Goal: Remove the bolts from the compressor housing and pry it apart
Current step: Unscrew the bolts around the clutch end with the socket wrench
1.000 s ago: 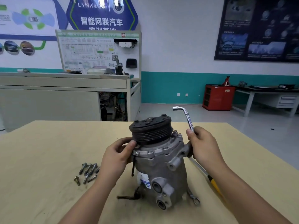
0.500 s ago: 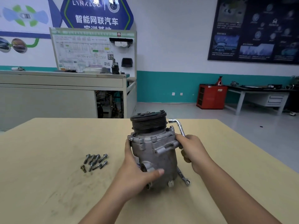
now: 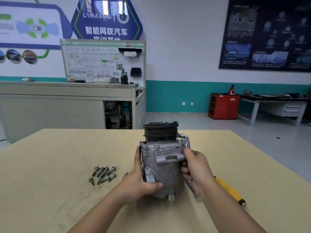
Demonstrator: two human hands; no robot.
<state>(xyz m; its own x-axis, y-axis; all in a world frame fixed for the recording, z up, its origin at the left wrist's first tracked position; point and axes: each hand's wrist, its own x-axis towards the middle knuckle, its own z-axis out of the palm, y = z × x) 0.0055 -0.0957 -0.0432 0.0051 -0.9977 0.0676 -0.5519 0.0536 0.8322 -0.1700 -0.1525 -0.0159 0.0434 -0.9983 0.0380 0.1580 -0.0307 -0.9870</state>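
Two grips at centre frame: left grip (image 3: 139,182) clasps the upright compressor housing (image 3: 165,174); right grip (image 3: 197,165) clutches an L-shaped wrench (image 3: 187,140) beside it.

Both bare forearms reach forward, angled toward each other. The left hand (image 3: 141,180) grips the compressor (image 3: 165,174), thumb across its front, fingers upright along its side. Opposite it, the right hand (image 3: 197,167) curls its fingers round a wrench (image 3: 186,139)
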